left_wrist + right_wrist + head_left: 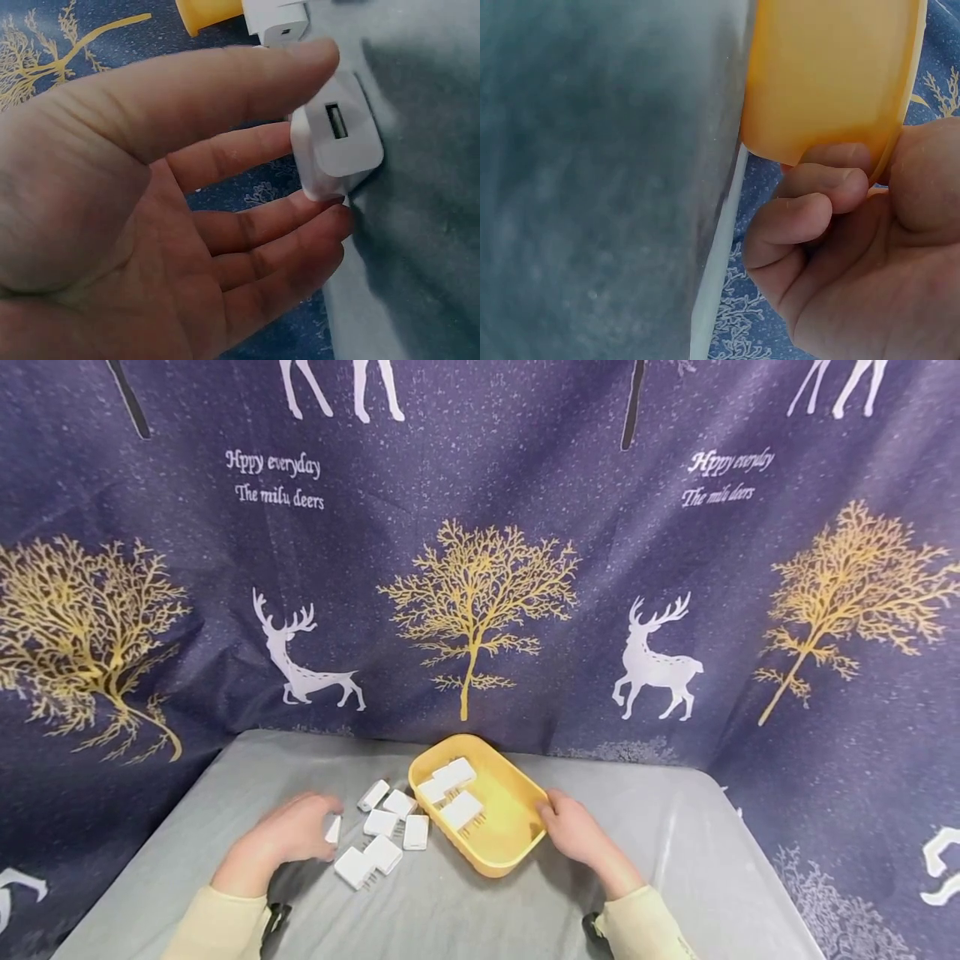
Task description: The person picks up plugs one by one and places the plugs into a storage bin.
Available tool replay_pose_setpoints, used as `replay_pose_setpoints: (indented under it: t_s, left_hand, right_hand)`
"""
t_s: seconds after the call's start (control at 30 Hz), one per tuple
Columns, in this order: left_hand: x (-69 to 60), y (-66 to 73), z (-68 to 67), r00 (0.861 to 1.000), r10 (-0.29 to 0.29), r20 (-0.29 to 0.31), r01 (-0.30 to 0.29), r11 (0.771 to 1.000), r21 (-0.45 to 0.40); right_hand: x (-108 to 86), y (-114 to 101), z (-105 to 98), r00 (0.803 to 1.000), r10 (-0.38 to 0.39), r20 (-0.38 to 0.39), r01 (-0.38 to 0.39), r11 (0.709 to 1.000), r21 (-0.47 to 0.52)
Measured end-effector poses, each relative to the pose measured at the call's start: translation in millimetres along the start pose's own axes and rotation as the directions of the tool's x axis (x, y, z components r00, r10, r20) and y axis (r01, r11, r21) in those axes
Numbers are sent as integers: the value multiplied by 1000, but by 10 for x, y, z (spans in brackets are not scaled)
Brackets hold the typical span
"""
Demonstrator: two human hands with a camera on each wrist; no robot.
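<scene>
My left hand (294, 829) holds a white USB charger (346, 131) between its thumb and fingers, left of the loose chargers. The charger's USB slot faces the camera in the left wrist view. More white chargers (380, 822) with metal prongs lie in a loose group on the table, between that hand and a yellow plastic bin (504, 793). Three white chargers (461, 810) lie inside the bin, toward its left side. My right hand (576, 831) grips the bin's right side, thumb at the rim and curled fingers against the outer wall (825, 82).
A grey cloth covers the table (487, 918). Behind it hangs a dark blue curtain (517, 468) printed with deer and golden trees. The bin stands near the table's back edge.
</scene>
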State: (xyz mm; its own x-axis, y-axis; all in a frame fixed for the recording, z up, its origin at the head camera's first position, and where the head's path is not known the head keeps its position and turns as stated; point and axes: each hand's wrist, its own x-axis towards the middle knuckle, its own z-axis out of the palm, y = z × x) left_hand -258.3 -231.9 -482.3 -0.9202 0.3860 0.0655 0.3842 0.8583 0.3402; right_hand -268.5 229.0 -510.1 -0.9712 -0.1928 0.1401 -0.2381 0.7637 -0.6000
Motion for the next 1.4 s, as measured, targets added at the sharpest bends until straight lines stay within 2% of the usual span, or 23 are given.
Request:
replay_pose_setpoints:
  t_s: [0.03, 0.1, 0.2, 0.27, 0.3, 0.33, 0.4, 0.5, 0.57, 0.67, 1.13, 1.4]
  left_hand:
    - [12, -50, 43, 1000, 15, -9, -15, 1000, -2]
    - [58, -226, 205, 995, 84, -56, -83, 996, 14]
    - [155, -538, 493, 984, 148, -100, -145, 989, 33]
    - [208, -703, 649, 976, 168, -136, -163, 986, 48]
    - [214, -708, 653, 980, 154, -122, -150, 988, 45]
    - [221, -726, 678, 979, 153, -134, -147, 987, 58]
    - [192, -642, 612, 982, 136, -131, -129, 990, 54]
    - [103, -307, 325, 996, 64, -65, -63, 998, 27]
    - [64, -122, 175, 999, 13, -30, -12, 1000, 6]
    - [42, 3, 66, 1000, -26, -14, 26, 1000, -1]
    - [70, -38, 13, 994, -110, -23, 110, 994, -23]
    - [67, 6, -75, 987, -159, -28, 159, 987, -14]
  right_hand:
    - [1, -1, 3, 1000, 12, 3, -12, 1000, -5]
    - [1, -3, 5, 1000, 25, 5, -25, 1000, -9]
    - [-3, -18, -3, 999, 34, 5, -34, 999, -11]
    - [-5, -25, -6, 999, 36, 6, -36, 999, -10]
    - [-5, -27, -7, 999, 36, 6, -36, 999, -11]
    - [-5, -26, -5, 999, 36, 8, -36, 999, -12]
    - [-5, -21, 2, 999, 35, 7, -35, 999, -11]
    - [-7, -10, 12, 999, 33, 5, -33, 999, -10]
    - [-13, -11, 11, 1000, 29, 3, -29, 1000, -9]
    - [-22, -17, 6, 1000, 31, 4, -31, 999, -10]
    - [-9, -18, 8, 999, 35, 3, -35, 999, -9]
    - [-11, -38, -11, 999, 40, 6, -40, 999, -3]
